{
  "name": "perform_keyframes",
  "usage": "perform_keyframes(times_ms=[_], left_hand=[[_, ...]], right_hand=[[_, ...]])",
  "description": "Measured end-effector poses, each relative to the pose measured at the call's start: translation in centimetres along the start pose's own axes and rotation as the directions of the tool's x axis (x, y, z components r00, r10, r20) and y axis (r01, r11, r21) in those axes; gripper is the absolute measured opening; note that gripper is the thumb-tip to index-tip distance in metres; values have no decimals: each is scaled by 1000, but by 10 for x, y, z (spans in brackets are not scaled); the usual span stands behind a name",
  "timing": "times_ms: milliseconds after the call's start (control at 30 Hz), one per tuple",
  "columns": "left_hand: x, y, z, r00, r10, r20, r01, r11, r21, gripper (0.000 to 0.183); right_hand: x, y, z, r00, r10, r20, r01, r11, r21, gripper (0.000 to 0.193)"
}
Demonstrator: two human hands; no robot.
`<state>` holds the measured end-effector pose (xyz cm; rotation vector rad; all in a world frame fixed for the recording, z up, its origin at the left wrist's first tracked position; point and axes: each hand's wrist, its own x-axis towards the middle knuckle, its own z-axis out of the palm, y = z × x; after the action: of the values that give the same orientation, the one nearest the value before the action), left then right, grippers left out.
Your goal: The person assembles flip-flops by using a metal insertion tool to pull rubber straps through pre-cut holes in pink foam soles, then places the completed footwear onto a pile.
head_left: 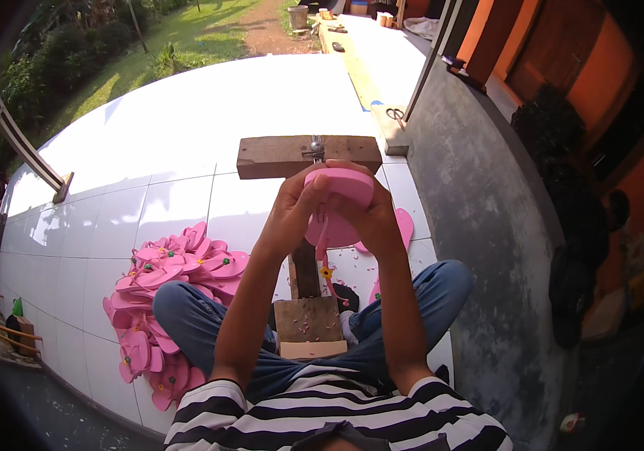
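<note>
Our left hand (295,203) and right hand (373,214) grip the bent pink sole (353,188), fingers closed; if we slacken, it could spring against the metal fitting (316,145) at twelve o'clock.

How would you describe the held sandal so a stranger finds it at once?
Find the wooden crossbeam over the white tiles. By its middle, the left hand and right hand grip the pink sandal. Unlike the piled sandals, it is raised, a yellow-flowered strap hanging below.
</note>
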<state>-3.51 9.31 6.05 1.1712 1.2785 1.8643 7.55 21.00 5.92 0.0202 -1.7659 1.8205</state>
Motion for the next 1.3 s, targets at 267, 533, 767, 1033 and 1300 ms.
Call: perform_keyframes(times_ms=[267,533,767,1033,1300], left_hand=[[-10,-6,31,939,136,-317,-115,990,83,44],[-133,2,63,995,-78,-60,81,995,54,32],[-97,-50,27,947,-136,-291,232,916,327,39],[-81,-60,3,967,35,-254,113,831,545,35],[-83,-19,-16,918,57,-392,104,920,377,31]], right_hand=[[-15,10,27,969,-36,-243,30,999,-29,27],[-142,-20,31,987,59,-149,-75,992,-106,40],[-130,31,36,966,-155,-208,-80,584,-808,43],[-103,51,45,999,-33,10,24,452,-892,17],[-118,13,52,985,89,149,23,782,-623,15]])
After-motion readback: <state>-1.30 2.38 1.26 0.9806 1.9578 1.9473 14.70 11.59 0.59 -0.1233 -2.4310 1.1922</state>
